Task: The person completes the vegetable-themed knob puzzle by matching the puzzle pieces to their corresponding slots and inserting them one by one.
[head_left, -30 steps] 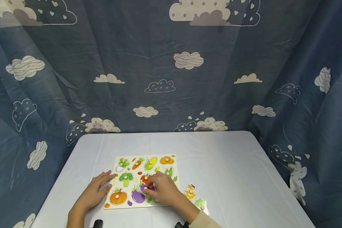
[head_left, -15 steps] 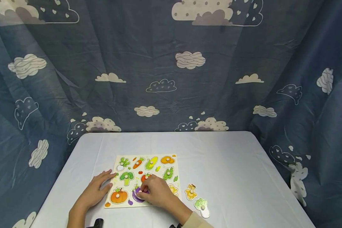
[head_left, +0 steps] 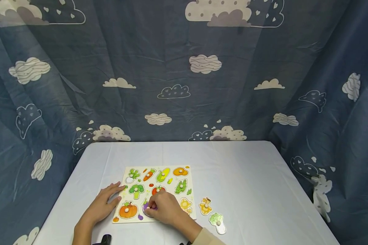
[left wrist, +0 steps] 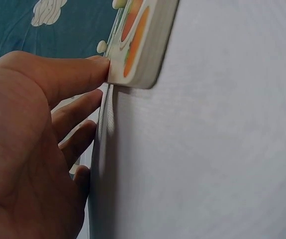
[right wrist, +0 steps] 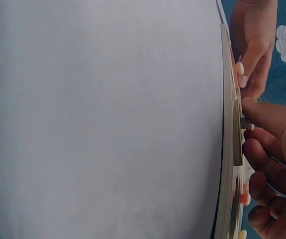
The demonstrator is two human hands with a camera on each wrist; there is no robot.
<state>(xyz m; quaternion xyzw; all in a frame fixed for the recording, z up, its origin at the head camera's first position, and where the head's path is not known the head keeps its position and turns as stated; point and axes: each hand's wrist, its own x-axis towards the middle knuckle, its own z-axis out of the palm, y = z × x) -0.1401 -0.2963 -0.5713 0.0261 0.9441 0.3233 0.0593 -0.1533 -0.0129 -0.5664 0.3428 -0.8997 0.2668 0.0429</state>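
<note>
A wooden vegetable puzzle board [head_left: 171, 189] lies on the white table, with several knobbed pieces in it. My right hand [head_left: 167, 208] pinches the eggplant puzzle piece [head_left: 145, 206] by its knob, over the eggplant place in the front row. In the right wrist view, the thumb and index finger of the right hand [right wrist: 282, 154] meet at the knob, and the piece's edge shows above the board. My left hand [head_left: 100, 206] rests at the board's left edge with its fingers extended. In the left wrist view, its thumb [left wrist: 78, 74] touches the board's corner [left wrist: 133, 74].
Right of the board lie two loose knobbed pieces: a yellow ginger-like piece [head_left: 205, 206] and a pale green cauliflower-like piece [head_left: 217, 223]. The white table [head_left: 248, 177] ends at a dark blue cloud-patterned curtain [head_left: 171, 109].
My right hand has moved left and slightly toward me, bringing the eggplant piece from beside its printed place to over it. The left hand stays put.
</note>
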